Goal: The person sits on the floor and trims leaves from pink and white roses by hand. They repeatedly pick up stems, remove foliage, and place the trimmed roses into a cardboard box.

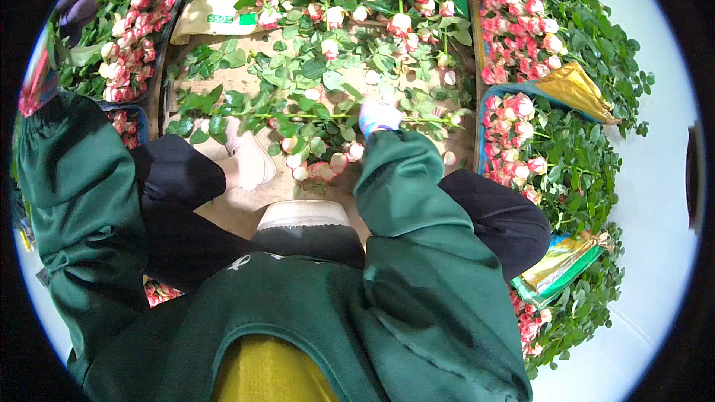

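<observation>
My right hand (380, 116), in a white and lilac glove, is in the middle of the view on or beside a long leafy rose stem (329, 116) lying crosswise. Whether its fingers close on the stem is not clear. At the far left rim is my left hand (38, 86) in a pink-patterned glove, beside green leaves; its fingers are blurred and cut by the rim. Pink and white roses (399, 23) with leafy stems lie beyond the right hand. Loose petals (321, 170) lie on the brown board nearer to me.
Wrapped bunches of pink and white roses (511, 17) line the right side, more bunches (131, 39) the left. A printed cream sack (195, 11) lies at the back left. My foot (251, 162) rests on the board (223, 209). Another person's purple-gloved hand (81, 5) shows at upper left.
</observation>
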Demonstrator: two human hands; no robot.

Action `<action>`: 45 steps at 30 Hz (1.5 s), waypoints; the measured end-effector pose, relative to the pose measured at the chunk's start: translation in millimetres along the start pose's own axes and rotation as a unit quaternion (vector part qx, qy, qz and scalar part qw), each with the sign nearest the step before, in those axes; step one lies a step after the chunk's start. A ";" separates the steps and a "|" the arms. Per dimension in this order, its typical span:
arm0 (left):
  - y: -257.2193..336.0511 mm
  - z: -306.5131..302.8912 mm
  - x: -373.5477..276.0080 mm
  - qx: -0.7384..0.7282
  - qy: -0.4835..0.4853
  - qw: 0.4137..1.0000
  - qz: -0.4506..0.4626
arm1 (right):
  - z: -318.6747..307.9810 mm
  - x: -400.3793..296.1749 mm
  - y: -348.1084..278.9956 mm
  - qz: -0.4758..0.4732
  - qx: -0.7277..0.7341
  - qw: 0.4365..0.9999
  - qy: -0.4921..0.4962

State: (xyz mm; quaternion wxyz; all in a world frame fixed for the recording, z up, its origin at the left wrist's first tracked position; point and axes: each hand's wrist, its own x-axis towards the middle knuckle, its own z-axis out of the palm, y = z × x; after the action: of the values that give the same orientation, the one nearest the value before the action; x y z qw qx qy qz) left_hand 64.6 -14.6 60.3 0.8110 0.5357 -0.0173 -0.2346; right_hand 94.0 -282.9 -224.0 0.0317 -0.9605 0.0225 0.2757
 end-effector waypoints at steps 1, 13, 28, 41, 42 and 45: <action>-1.3 7.0 -22.0 0.013 0.043 0.999 0.008 | -26.6 -21.8 -32.4 -0.042 -0.010 0.999 0.002; 12.6 9.6 -8.6 0.012 0.015 1.000 0.017 | 24.3 2.5 -12.1 0.057 0.284 0.944 0.159; 128.9 17.7 5.4 -0.047 -0.082 0.969 0.228 | -118.4 -36.3 7.1 -0.308 0.151 0.920 0.189; 99.1 34.9 -84.3 -0.096 -0.003 0.984 0.147 | -194.9 -95.3 -57.1 -0.160 0.730 0.641 -0.177; 76.7 29.5 -81.0 -0.095 0.011 0.993 0.067 | -186.4 -75.1 -45.5 -0.158 0.768 0.571 -0.244; -10.9 19.2 -73.9 -0.135 0.041 0.987 -0.082 | -177.9 -59.8 -52.4 -0.195 0.712 0.660 -0.140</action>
State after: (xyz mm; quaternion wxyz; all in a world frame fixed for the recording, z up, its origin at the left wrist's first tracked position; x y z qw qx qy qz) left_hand -10.5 -5.1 75.4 0.8539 0.4298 0.0921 -0.2785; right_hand 140.5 -242.1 -39.1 0.7614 -0.5772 0.0189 0.2944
